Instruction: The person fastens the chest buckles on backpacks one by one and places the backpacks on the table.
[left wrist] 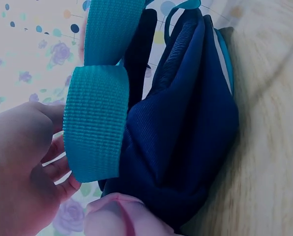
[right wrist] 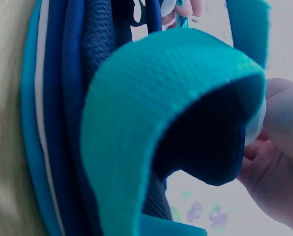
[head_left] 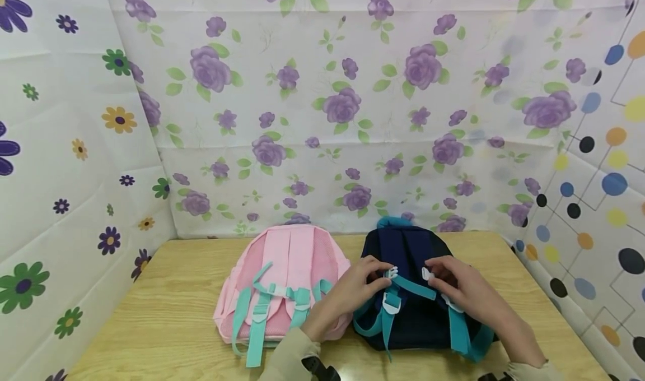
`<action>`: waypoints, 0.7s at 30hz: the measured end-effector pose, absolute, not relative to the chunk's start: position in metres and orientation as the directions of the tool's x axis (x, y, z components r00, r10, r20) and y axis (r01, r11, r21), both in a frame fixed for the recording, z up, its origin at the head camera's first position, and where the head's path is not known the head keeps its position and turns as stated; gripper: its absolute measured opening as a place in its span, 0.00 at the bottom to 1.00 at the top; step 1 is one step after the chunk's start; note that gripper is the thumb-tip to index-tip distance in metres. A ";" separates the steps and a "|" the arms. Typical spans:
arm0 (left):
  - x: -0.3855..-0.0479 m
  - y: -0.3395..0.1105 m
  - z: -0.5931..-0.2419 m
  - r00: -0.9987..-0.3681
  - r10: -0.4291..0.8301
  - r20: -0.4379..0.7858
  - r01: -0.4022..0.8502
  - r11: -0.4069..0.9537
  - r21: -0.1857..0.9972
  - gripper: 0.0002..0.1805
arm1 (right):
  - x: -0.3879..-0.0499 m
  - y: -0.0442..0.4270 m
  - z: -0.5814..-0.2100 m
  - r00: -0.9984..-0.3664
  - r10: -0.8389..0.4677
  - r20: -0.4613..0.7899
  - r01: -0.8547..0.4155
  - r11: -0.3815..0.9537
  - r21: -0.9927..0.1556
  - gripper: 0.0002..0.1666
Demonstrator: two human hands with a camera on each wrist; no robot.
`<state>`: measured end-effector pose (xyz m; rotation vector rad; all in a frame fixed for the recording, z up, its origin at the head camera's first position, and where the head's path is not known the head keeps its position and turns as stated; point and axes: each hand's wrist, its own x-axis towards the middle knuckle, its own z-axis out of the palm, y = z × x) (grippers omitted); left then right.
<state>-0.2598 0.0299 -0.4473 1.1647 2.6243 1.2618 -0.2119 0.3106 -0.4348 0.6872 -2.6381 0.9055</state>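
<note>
A dark navy backpack (head_left: pixel 410 328) lies strap side up on the wooden table, with teal webbing straps (head_left: pixel 415 287). Between thumb and fingers, my left hand (head_left: pixel 353 286) pinches one white buckle half (head_left: pixel 393 272) on its chest strap. The other white buckle half (head_left: pixel 427 273) is pinched by my right hand (head_left: pixel 466 288); the two halves are apart. In the left wrist view, a wide teal strap (left wrist: pixel 97 123) hides part of the left fingers. A looped teal strap (right wrist: pixel 117 118) fills the middle of the right wrist view, beside the right hand (right wrist: pixel 279 152).
A pink backpack (head_left: pixel 272 246) with teal straps lies just left of the navy one, partly under my left forearm. Flower-patterned sheeting (head_left: pixel 312 89) rises behind the wooden table (head_left: pixel 166 308), and patterned sheets stand at both sides.
</note>
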 end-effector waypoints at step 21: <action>-0.265 0.030 -0.430 -0.678 0.681 0.277 0.672 0.421 0.609 0.20 | -0.216 0.316 -0.406 -0.793 -0.415 0.446 -0.583 0.729 -0.359 0.13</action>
